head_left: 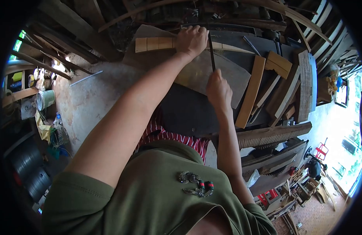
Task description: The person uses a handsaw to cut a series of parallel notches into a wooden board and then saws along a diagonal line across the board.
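My left hand (192, 41) is closed over a long, light wooden strip (155, 44) and presses it down on a flat board. Dark lines cross the strip's left part, and its right end narrows to a point. My right hand (219, 88) is wrapped round the near end of a long, thin, dark tool (212, 53), which could be a file or a narrow saw. The tool lies across the strip just right of my left hand, pointing away from me. Its handle is hidden in my fist.
A wide, thin board (236, 70) lies under the work on a dark bench top (185, 109). Right of it are an orange-brown wooden piece (250, 92), a short wooden block (278, 64) and several planks (304, 86). A toothed circular blade (275, 169) shows lower right.
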Demonstrator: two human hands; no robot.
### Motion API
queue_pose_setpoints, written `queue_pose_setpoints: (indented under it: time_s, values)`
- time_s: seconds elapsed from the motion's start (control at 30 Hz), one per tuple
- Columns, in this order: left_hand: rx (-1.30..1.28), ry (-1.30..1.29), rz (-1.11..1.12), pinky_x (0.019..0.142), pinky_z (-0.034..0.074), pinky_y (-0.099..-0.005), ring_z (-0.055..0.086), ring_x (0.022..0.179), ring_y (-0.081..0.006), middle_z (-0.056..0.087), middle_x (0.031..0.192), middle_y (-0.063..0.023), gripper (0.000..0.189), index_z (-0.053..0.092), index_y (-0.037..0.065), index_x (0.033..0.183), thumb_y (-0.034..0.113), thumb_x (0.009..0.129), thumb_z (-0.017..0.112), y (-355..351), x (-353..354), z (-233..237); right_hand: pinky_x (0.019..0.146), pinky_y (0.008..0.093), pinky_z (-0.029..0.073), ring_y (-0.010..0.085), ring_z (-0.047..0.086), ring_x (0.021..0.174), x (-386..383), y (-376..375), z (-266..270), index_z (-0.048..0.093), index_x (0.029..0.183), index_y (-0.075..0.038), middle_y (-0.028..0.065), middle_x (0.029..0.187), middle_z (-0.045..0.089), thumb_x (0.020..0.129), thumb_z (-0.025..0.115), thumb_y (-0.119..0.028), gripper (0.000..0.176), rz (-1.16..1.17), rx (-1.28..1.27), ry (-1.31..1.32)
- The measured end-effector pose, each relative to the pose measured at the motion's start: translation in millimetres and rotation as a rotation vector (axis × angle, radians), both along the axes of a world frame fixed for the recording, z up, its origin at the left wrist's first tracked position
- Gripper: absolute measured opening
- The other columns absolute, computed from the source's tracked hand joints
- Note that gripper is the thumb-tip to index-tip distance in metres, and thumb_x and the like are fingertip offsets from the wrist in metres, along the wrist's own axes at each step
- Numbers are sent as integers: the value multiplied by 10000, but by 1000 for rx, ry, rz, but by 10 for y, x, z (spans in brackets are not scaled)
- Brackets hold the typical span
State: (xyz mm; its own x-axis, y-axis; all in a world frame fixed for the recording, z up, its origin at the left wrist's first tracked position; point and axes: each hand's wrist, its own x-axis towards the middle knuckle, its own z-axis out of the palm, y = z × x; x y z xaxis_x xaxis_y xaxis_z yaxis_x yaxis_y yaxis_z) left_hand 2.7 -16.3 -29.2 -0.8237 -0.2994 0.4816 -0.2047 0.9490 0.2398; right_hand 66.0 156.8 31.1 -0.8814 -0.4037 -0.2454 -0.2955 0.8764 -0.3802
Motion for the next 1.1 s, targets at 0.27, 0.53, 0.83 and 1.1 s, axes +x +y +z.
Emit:
queue_pose_setpoints:
  time_s: [0.27,0.53,0.83,1.1]
  values:
    - [6,-34,31,679,535,-413,660,755,-244,655,774,-42,267,603,125,763,299,947,519,14,-7,74,707,549,521,462,663,773,-146,-121,-98,475,959,-38,263,806,671,918,440,-153,127,10,-36,63]
    - [9,-22,11,663,540,-406,661,751,-241,657,779,-44,271,605,122,767,303,949,518,2,9,37,705,546,521,453,666,781,-298,-200,-172,469,987,-39,256,830,674,910,439,-147,136,24,13,44]
    - [-2,-26,19,662,540,-406,668,763,-242,657,772,-41,268,605,127,767,304,948,519,-21,31,51,705,561,517,468,658,771,89,34,-32,470,972,-33,260,798,669,930,430,-176,154,-7,-6,-54]
    - [11,-51,-3,687,537,-405,665,771,-252,665,783,-62,267,627,110,781,298,943,528,24,30,64,706,560,516,474,656,774,-290,-207,-193,470,964,-31,272,797,664,934,419,-177,158,24,-55,79]
